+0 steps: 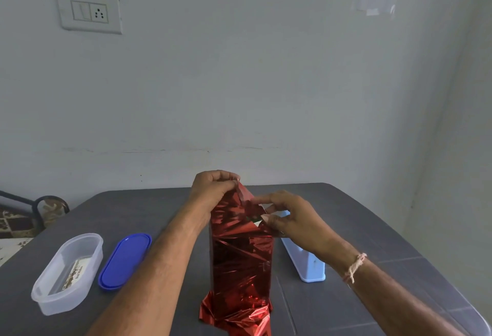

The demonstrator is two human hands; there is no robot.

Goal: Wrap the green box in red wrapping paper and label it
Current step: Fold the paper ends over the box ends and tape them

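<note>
Red metallic foil wrapping paper (241, 258) is seen sheathing one tall upright box at the near middle of one dark grey table (372, 242); crumpled surplus foil is spread at its base against the near edge. A small sliver of the green box (253, 219) is exposed at the top, where the foil has not been closed.

Two bare hands are counted, both raised to the top of the parcel. The left hand (213, 188) is held highest, curled into a loose fist, with its fingertips pinched together on an upstanding flap of the foil. The right hand (288, 216) is held slightly lower and to the right, palm turned leftward, with the thumb and fingers closed on a foil fold at the top right corner. One pale thread band (355, 267) is worn on the right wrist.

One clear oval plastic container (68, 273) is placed near the left, with one printed card lying inside it. One blue oval plastic lid (125, 260) is laid just beside it on the right. One pale blue plastic object (306, 261) stands right of the parcel, partly hidden by the right hand. One white switch plate (90, 12) is fixed on the far wall.
</note>
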